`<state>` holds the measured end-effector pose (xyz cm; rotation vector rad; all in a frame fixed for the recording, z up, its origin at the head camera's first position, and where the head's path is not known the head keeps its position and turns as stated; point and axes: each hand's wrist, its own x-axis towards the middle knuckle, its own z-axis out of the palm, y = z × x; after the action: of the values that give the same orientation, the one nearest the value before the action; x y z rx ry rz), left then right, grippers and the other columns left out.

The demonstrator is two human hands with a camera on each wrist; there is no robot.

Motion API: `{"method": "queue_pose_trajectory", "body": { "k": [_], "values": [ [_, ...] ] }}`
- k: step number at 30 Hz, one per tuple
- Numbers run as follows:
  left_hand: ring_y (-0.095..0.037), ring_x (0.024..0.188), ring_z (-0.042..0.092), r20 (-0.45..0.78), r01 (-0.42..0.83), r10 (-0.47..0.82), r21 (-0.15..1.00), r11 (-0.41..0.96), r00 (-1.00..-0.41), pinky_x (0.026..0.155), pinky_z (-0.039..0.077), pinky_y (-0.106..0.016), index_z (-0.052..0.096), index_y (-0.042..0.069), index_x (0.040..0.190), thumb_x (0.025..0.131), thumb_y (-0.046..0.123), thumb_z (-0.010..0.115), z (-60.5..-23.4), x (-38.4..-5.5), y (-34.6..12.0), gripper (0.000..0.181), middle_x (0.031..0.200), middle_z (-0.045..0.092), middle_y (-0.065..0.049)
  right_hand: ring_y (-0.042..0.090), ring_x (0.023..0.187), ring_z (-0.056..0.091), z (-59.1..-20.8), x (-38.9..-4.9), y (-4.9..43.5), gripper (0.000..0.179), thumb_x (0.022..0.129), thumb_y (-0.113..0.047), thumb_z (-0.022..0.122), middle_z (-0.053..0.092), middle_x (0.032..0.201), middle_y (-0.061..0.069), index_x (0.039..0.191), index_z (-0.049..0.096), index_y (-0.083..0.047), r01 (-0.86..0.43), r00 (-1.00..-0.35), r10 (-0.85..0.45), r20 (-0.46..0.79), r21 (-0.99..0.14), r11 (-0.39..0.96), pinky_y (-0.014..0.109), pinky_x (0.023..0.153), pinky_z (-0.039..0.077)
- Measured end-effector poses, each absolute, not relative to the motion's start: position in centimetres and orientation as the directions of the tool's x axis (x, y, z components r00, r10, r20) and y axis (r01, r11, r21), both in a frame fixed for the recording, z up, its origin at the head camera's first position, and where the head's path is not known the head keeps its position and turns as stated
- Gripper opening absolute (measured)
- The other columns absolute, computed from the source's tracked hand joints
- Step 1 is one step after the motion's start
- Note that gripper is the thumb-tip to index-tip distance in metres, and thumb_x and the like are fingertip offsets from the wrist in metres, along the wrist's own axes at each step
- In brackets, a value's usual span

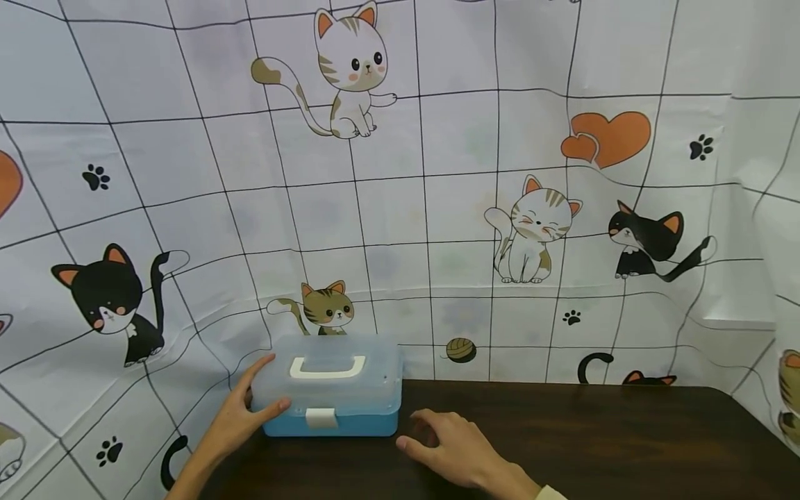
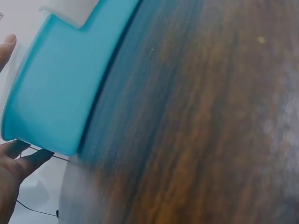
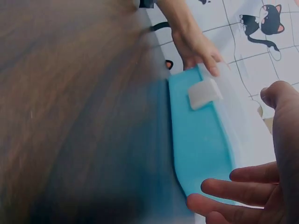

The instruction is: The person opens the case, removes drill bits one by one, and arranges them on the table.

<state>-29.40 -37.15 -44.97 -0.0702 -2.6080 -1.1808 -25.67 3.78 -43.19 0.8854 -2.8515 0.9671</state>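
A plastic storage box (image 1: 331, 425) with a light blue base, a translucent lid, a white carrying handle (image 1: 328, 373) and a white front latch (image 1: 321, 417) stands at the back left of the dark wooden table. My left hand (image 1: 240, 410) holds its left end, with the thumb at the front of the lid and fingers along the side. The latch is folded down over the front. My right hand (image 1: 453, 448) is just off the box's right front corner, holding nothing. In the right wrist view its fingers (image 3: 238, 193) are spread beside the box's near end.
The brown tabletop (image 1: 594, 437) stretches to the right of the box. Behind and to the left hangs a white sheet (image 1: 459, 229) with a black grid and printed cats, close against the box's back.
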Motion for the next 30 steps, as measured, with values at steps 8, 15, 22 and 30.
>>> {"method": "queue_pose_trajectory", "body": {
  "k": [8,15,22,30],
  "values": [
    [-0.034,0.101,0.051,0.236,0.145,-0.069,0.773,0.618,-0.969,0.074,0.048,-0.045,0.021,0.049,0.141,0.076,0.050,0.072,-45.8,-28.7,-36.9,0.083,0.139,0.030,-0.012,0.004,0.081,0.056,-45.2,-25.1,2.5,0.050,0.088,-0.057,0.051,0.059,0.099,-0.016,0.117,0.062,-0.017,-0.418,-0.816,-0.571,0.097,-0.780,0.466,0.032,0.067,0.048],
    [-0.031,0.099,0.052,0.283,0.215,-0.031,0.790,0.574,-0.959,0.072,0.048,-0.039,0.025,0.045,0.142,0.076,0.044,0.074,-45.3,-28.6,-36.2,0.083,0.140,0.028,-0.008,0.007,0.087,0.057,-45.5,-25.0,1.8,0.033,0.091,-0.048,0.053,0.061,0.100,-0.013,0.108,0.064,-0.022,-0.380,-0.797,-0.595,0.109,-0.855,0.352,0.031,0.074,0.048],
    [-0.028,0.103,0.051,0.323,0.288,0.026,0.802,0.523,-0.946,0.075,0.047,-0.039,0.027,0.039,0.143,0.075,0.038,0.077,-44.7,-28.6,-35.1,0.084,0.144,0.021,-0.001,0.018,0.074,0.060,-45.7,-24.9,1.3,0.034,0.090,-0.049,0.053,0.062,0.092,-0.004,0.109,0.064,-0.023,-0.243,-0.811,-0.584,0.028,-0.925,0.293,0.034,0.066,0.048],
    [-0.029,0.112,0.046,0.337,0.305,0.053,0.761,0.572,-0.940,0.082,0.043,-0.051,0.029,0.040,0.141,0.075,0.041,0.076,-44.1,-28.4,-33.3,0.081,0.142,0.025,0.001,0.027,0.072,0.062,-45.2,-25.0,1.0,0.038,0.094,-0.045,0.048,0.064,0.094,0.006,0.111,0.064,-0.015,-0.206,-0.815,-0.574,0.076,-0.964,0.166,0.037,0.064,0.049]
  ]
}}
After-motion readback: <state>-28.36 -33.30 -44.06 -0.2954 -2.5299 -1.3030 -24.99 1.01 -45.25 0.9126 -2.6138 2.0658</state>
